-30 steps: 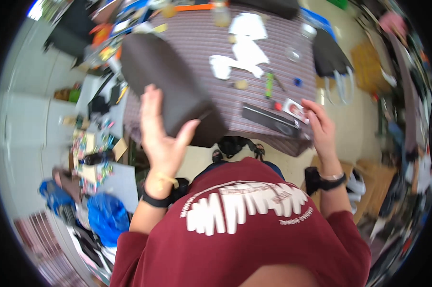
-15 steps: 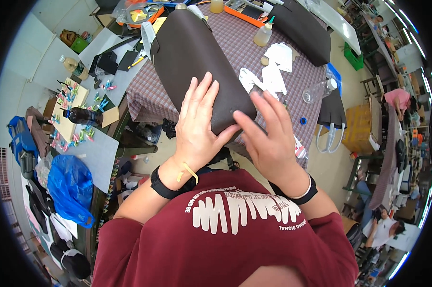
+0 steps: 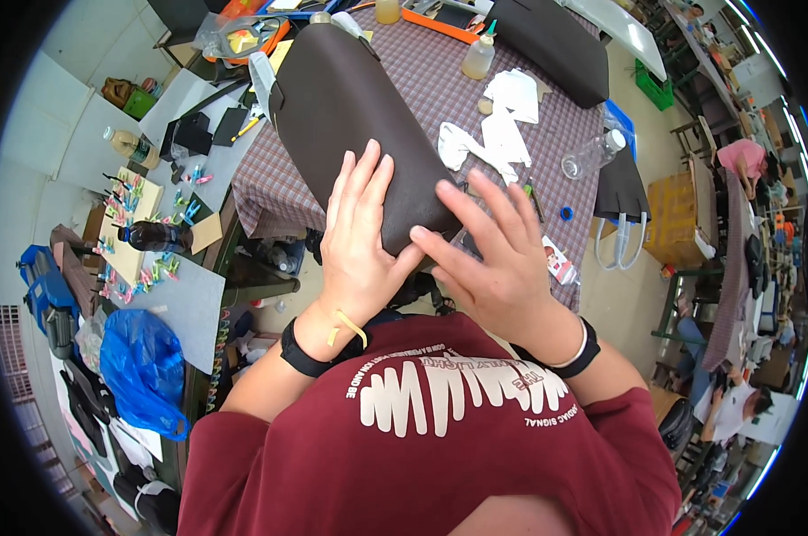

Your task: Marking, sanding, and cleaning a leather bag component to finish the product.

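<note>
Red-and-grey checked-cloth-covered table (image 3: 413,71): partly hidden | smooth dark-brown box-shaped bag (image 3: 350,107): positioned over table's near-left edge | left hand (image 3: 359,228): laid on bag, fingers slightly apart | right hand (image 3: 502,268): fingers spread, tips set against bag's near end

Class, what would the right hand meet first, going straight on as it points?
The right hand would likely meet the bag under the left hand; its fingertips overlap the bag's near end, contact unclear.

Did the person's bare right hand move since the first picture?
Yes, leftward. The bare right hand was right of the small, round blue ring; now it's left of it.
</note>
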